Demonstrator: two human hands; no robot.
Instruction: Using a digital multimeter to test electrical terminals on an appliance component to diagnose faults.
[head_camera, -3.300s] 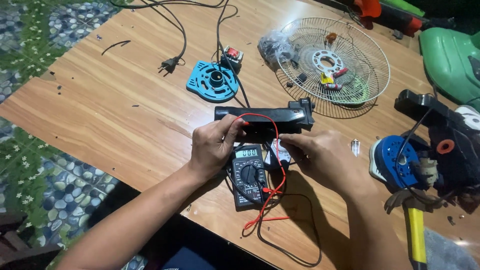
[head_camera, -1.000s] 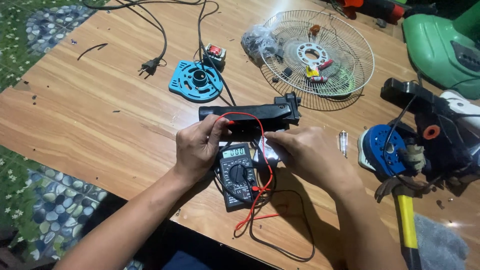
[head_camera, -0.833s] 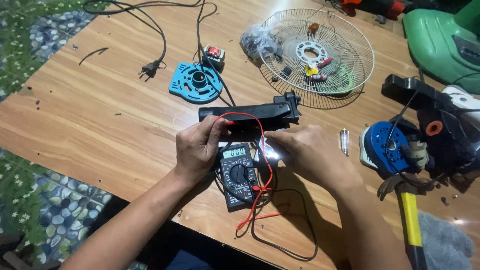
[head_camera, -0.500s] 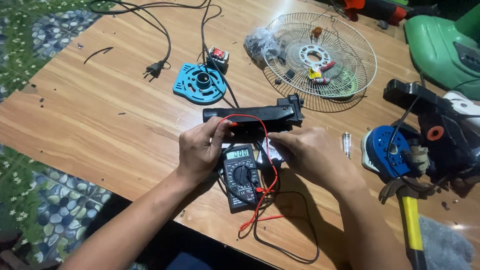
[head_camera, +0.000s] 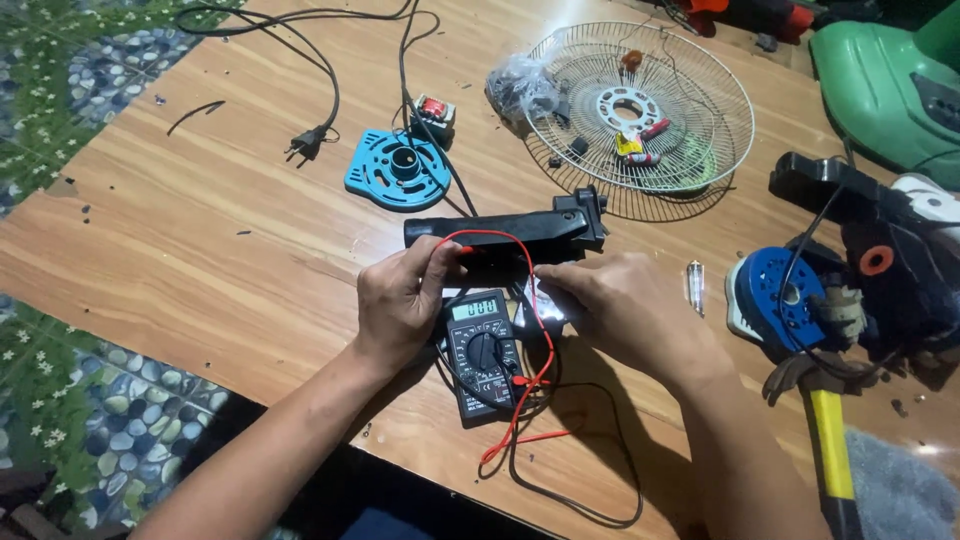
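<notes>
The left hand (head_camera: 400, 300) is pinching the red probe (head_camera: 470, 249) between closed fingers, pressing its tip against the long black housing (head_camera: 500, 232) lying on the desk (head_camera: 200, 250). The right hand (head_camera: 620, 305) is curling over something just below the housing; what its fingers are gripping cannot be told. Since a second ago both hands are staying put on the same spots, so the reading is being held. The multimeter (head_camera: 484, 352) is resting between the wrists, display lit.
</notes>
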